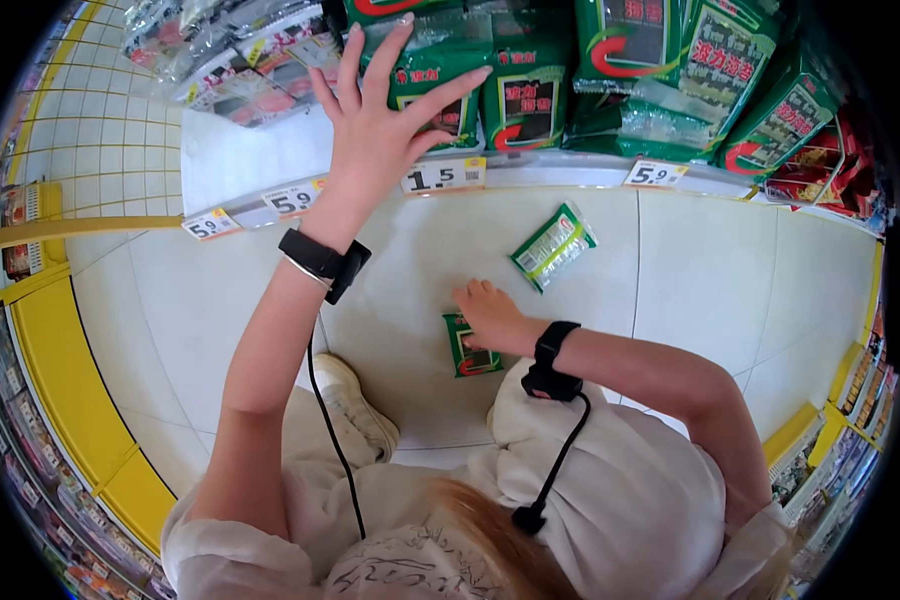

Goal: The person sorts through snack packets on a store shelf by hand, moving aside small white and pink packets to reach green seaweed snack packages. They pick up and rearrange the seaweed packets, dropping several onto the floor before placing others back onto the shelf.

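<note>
My left hand (385, 110) lies with its fingers spread over green snack packs (530, 98) on the shelf and touches the packs under it. My right hand (492, 315) is low near the floor, above a green pack (467, 352) that lies flat on the tiles. Its fingers look bent, and whether they grip anything is hidden. A second green pack (554, 246), with its light back side up, lies on the floor to the upper right of my right hand.
Price tags (444, 177) line the shelf edge. Clear-wrapped packs (245, 60) sit at the upper left beside a yellow wire rack (90, 130). Red packs (838, 160) are at the far right. My shoe (355, 405) and cables run below; yellow shelving stands on both sides.
</note>
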A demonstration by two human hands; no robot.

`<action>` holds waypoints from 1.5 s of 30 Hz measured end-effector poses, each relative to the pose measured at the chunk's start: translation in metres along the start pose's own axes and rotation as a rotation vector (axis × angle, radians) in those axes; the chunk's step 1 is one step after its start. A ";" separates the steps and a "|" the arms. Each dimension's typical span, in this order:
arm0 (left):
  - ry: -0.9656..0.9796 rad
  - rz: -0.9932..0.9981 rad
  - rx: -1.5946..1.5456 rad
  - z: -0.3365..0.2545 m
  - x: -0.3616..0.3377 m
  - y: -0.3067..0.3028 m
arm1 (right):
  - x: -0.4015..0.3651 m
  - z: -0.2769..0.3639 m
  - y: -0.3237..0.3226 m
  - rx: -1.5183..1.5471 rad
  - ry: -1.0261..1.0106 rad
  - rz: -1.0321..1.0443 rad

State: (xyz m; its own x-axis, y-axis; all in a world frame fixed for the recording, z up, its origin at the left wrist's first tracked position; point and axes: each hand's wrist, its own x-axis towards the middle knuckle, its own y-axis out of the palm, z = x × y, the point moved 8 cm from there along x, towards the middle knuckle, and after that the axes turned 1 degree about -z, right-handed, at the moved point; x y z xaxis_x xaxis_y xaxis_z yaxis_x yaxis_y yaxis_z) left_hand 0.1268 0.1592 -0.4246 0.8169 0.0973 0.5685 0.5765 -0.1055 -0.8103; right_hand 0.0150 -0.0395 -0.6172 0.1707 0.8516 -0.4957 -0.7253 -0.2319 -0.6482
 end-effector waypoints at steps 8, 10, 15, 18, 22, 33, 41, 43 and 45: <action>0.010 -0.014 0.052 0.005 -0.001 0.002 | -0.010 -0.029 0.068 -0.061 0.101 0.294; 0.008 -0.009 0.048 0.005 -0.001 0.003 | -0.013 -0.027 0.085 -0.059 0.029 0.451; 0.000 -0.086 0.070 0.002 -0.009 0.006 | -0.007 -0.026 0.075 0.083 -0.001 0.297; 0.096 -0.112 0.227 -0.004 -0.021 0.012 | 0.004 -0.012 0.052 0.217 -0.057 0.259; 0.156 0.083 0.245 -0.009 -0.025 0.020 | 0.020 0.023 -0.016 0.381 -0.204 0.214; 0.152 0.029 -0.367 -0.015 -0.011 -0.030 | -0.026 0.060 -0.241 0.233 -0.202 -0.369; -0.176 0.050 -1.322 -0.053 -0.026 -0.021 | -0.069 0.056 -0.304 0.355 -0.257 -0.554; -0.282 0.155 -1.354 -0.060 -0.038 -0.012 | -0.072 0.049 -0.305 0.392 -0.236 -0.600; -0.242 0.243 -1.295 -0.065 -0.042 -0.014 | -0.077 0.045 -0.302 0.395 -0.223 -0.646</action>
State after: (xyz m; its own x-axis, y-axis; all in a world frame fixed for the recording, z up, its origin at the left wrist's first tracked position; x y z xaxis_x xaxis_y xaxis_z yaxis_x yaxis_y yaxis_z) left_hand 0.0856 0.0923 -0.4279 0.9543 0.0993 0.2818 0.1300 -0.9872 -0.0925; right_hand 0.1908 -0.0136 -0.3579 0.5313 0.8448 0.0635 -0.7186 0.4890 -0.4945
